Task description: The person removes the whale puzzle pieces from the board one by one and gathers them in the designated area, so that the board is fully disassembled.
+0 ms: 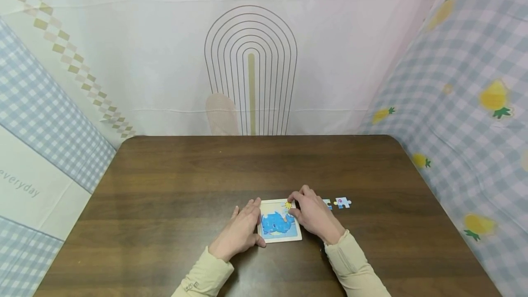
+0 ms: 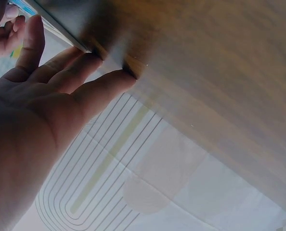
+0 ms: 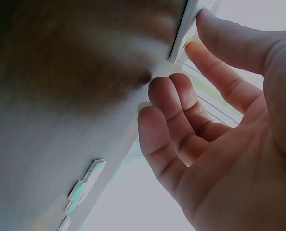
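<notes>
From well above, the head view faces forward and down over the table (image 1: 185,173). The wrist views (both tipped steeply) look close along the left hand (image 1: 240,231) and right hand (image 1: 315,214) toward the cloth backdrop (image 1: 165,58); head and right wrist share the loose puzzle pieces (image 1: 342,203).

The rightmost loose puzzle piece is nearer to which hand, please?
The right hand is nearer, left of the piece at the right side of the puzzle; the left hand is farther, at the puzzle's left edge.

We see a dark-brown, wood-grained table (image 1: 177,173) beneath the right grip (image 1: 314,213), a white, arch-printed cloth (image 1: 165,58) beyond that grip, and a blue-checked, fruit-printed cloth (image 1: 458,123) rightward.
</notes>
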`<state>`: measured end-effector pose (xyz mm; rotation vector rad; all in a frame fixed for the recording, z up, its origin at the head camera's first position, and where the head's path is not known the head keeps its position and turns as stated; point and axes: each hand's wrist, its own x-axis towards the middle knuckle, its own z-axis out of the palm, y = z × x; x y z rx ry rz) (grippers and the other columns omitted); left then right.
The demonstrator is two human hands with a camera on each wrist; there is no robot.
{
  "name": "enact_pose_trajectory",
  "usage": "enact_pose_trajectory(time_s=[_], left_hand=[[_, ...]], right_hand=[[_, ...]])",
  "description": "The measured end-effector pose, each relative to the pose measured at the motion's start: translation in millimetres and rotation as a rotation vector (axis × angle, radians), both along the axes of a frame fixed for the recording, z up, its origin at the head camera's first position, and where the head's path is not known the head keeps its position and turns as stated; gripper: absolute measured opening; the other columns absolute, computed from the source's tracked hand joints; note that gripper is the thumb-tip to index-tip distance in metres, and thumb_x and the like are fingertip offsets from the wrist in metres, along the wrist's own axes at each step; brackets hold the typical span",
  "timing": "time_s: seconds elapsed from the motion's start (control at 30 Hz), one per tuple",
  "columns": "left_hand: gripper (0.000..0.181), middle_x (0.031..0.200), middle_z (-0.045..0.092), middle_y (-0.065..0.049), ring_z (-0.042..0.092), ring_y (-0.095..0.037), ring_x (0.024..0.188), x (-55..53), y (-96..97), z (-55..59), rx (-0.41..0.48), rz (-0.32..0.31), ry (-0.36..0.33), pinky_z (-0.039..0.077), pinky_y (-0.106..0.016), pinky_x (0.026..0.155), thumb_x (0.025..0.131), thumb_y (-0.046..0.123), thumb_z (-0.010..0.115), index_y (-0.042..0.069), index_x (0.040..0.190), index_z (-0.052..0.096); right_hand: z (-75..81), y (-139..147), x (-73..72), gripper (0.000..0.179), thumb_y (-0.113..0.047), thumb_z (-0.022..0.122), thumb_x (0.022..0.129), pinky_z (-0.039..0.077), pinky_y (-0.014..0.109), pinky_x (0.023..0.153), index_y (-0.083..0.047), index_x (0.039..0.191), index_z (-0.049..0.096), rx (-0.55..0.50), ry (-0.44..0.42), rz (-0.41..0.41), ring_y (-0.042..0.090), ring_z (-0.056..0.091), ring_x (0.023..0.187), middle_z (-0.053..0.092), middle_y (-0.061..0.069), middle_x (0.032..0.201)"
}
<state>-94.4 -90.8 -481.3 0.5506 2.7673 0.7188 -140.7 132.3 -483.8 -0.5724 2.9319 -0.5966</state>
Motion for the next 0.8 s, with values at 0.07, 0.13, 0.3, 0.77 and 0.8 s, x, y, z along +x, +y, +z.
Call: enact_pose_trajectory(time_s=[0.07,0.13,0.3,0.77,0.8], left_hand=[[0.043,0.153,0.034,-0.020,0.031,-0.036,0.141,0.2,-0.2,0.1,-0.002,0.002,-0.002,0.023,-0.064,0.108,0.068,0.030,0.088,0.012,0.085,0.052],[0.043,0.153,0.034,-0.020,0.031,-0.036,0.141,0.4,-0.2,-0.1,-0.001,0.001,-0.003,0.023,-0.064,0.108,0.068,0.029,0.088,0.012,0.085,0.051],[0.043,0.153,0.034,-0.020,0.031,-0.037,0.141,0.5,0.1,-0.1,-0.002,-0.004,0.002,0.023,-0.064,0.108,0.068,0.030,0.087,0.013,0.085,0.051],[0.043,0.153,0.033,-0.019,0.031,-0.037,0.141,0.4,0.3,-0.1,0.003,0.002,-0.002,0.023,-0.064,0.108,0.068,0.029,0.088,0.013,0.084,0.051],[0.043,0.153,0.033,-0.019,0.031,-0.037,0.141,0.2,0.4,-0.2,0.003,0.002,-0.002,0.023,-0.064,0.108,0.068,0.029,0.088,0.013,0.084,0.051]], right_hand=[[0.3,-0.1,0.1,0.018,-0.024,0.075,0.086,0.041,0.031,0.066,-0.016,0.101,0.070,0.010,0.003,-0.007,0.016,0.044,0.074,0.048,-0.001,0.090],[0.2,-0.4,0.4,0.015,-0.024,0.075,0.086,0.041,0.031,0.064,-0.017,0.098,0.070,0.022,0.011,-0.010,0.016,0.044,0.073,0.048,-0.001,0.089],[0.2,-1.5,1.5,0.014,-0.026,0.076,0.085,0.040,0.033,0.066,-0.017,0.096,0.070,0.051,0.037,-0.016,0.016,0.043,0.073,0.048,-0.001,0.087],[-1.7,-2.5,0.1,0.022,-0.027,0.076,0.085,0.045,0.035,0.071,-0.015,0.101,0.065,0.040,-0.016,-0.050,0.018,0.047,0.076,0.051,0.001,0.092],[-1.8,-2.5,0.1,0.023,-0.027,0.076,0.085,0.046,0.035,0.071,-0.015,0.101,0.065,0.037,-0.019,-0.051,0.018,0.047,0.076,0.051,0.001,0.093]])
